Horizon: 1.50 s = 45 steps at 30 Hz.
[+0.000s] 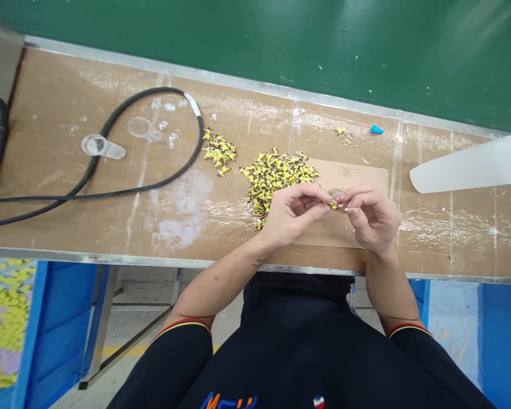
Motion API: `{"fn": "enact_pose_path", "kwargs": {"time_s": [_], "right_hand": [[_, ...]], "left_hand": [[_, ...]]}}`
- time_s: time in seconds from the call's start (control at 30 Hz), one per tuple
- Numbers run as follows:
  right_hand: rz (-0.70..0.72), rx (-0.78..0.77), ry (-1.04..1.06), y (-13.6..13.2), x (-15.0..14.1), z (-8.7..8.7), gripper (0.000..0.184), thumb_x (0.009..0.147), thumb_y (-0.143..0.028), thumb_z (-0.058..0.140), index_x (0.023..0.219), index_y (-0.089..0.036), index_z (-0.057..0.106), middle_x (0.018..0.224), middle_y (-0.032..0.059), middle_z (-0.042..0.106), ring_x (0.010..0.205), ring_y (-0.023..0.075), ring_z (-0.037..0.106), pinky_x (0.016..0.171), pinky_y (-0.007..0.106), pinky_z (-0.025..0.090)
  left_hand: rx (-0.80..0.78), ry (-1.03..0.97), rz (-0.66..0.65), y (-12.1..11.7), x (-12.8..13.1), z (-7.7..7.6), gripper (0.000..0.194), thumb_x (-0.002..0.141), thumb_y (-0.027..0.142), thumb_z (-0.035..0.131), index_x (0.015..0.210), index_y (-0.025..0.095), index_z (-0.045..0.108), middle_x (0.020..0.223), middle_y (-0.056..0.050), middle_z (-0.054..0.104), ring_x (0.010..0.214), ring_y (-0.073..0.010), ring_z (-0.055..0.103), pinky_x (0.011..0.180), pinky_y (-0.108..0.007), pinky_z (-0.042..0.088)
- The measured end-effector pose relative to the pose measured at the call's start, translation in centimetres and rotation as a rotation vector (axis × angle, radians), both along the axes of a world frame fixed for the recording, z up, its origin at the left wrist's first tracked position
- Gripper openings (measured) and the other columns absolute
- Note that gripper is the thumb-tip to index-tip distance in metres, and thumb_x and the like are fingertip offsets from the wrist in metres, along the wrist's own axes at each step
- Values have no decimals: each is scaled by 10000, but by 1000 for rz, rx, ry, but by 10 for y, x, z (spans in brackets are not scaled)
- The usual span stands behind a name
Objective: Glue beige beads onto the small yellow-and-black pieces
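My left hand (293, 213) pinches a small yellow-and-dark piece (333, 205) between thumb and fingertips, above a flat cardboard sheet (357, 170). Close against it, my right hand (372, 216) has its thumb and fingers drawn together, with a tiny pale bit showing at the tips; what it grips is too small to name. A round, dull disc-like thing (335, 192) is partly hidden behind the fingertips. Left of my hands lies a heap of similar yellow-and-dark pieces (276, 173), partly covered by my left hand. Tiny pale bits lie on the sheet below my fingers.
A smaller pile of pieces (219, 150) and a looped black cable (153, 184) lie leftward, near clear plastic scoops (96, 145). At right are a blue cap (376, 129) and a white bottle (468, 165). Blue bins (63, 318) stand below the table edge.
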State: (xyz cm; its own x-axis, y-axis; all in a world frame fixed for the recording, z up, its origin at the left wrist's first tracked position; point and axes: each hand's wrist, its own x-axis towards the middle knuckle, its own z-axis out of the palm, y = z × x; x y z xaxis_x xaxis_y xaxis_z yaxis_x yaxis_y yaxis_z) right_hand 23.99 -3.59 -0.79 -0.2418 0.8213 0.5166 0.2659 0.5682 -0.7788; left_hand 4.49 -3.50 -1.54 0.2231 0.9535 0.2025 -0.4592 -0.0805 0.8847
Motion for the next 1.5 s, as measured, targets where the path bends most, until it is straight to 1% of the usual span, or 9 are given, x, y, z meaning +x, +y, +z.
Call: {"fn": "enact_pose_path", "kwargs": {"time_s": [0.23, 0.4, 0.53, 0.73, 1.0, 1.2, 1.3, 1.4, 1.5], "right_hand": [[44, -47, 24, -1, 0, -3, 37, 993, -285, 650, 963, -269, 665, 961, 41, 747, 889, 203, 752, 811, 408, 646], [88, -34, 83, -1, -2, -1, 88, 974, -192, 667, 1005, -273, 676, 976, 24, 746, 882, 181, 749, 783, 355, 629], [97, -38, 100, -1, -3, 0, 116, 973, -162, 657, 1016, -268, 676, 984, 26, 746, 877, 176, 744, 775, 344, 625], [80, -48, 100, -1, -2, -2, 102, 978, -167, 653, 1007, -262, 677, 985, 28, 744, 894, 179, 745, 731, 329, 622], [64, -32, 163, -1, -2, -1, 76, 983, -192, 660, 995, -258, 696, 969, 30, 745, 872, 184, 757, 734, 345, 639], [84, -36, 211, -2, -7, 4, 64, 974, -190, 681, 977, -251, 701, 937, 20, 741, 843, 162, 744, 750, 324, 633], [85, -56, 198, -2, -6, 3, 78, 968, -176, 681, 978, -251, 699, 968, 23, 749, 884, 162, 742, 790, 330, 626], [45, -45, 179, -2, -5, 1, 55, 973, -208, 676, 961, -258, 695, 1009, 32, 755, 934, 180, 744, 836, 369, 628], [30, -45, 134, -3, -4, 0, 54, 987, -263, 659, 939, -261, 684, 1027, 42, 763, 934, 195, 748, 836, 405, 632]], "left_hand": [[-44, -93, -65, 1, 2, -3, 190, 911, 325, 801, 978, 211, 665, 896, 7, 708, 738, -91, 724, 693, -214, 615], [-43, -116, -127, 2, 2, -4, 197, 925, 341, 780, 846, 186, 688, 868, -14, 694, 732, -93, 714, 718, -230, 618], [-76, -91, -133, 1, 2, -3, 259, 791, 301, 910, 893, 186, 701, 896, -16, 718, 779, -99, 719, 784, -235, 624], [-98, -108, -131, 1, 2, 0, 386, 614, 190, 1006, 846, 152, 700, 827, 11, 703, 711, -55, 670, 709, -153, 582], [-160, -137, -202, -1, -1, 7, 273, 850, 347, 866, 934, 163, 684, 874, -30, 785, 730, -95, 748, 710, -192, 619], [-47, -54, -118, -7, 6, 0, 259, 992, 422, 699, 990, 177, 616, 815, -33, 807, 715, -125, 785, 661, -204, 614], [29, 3, -56, -8, 8, -3, 218, 1012, 394, 673, 1005, 178, 641, 881, -45, 813, 783, -129, 794, 697, -215, 620], [178, 78, 56, -6, 7, -6, 143, 977, 338, 728, 972, 196, 719, 1001, -53, 805, 892, -129, 788, 772, -237, 631], [313, 187, 178, -3, 5, -7, 77, 904, 295, 812, 945, 235, 787, 946, -23, 785, 856, -99, 749, 767, -216, 608]]}}
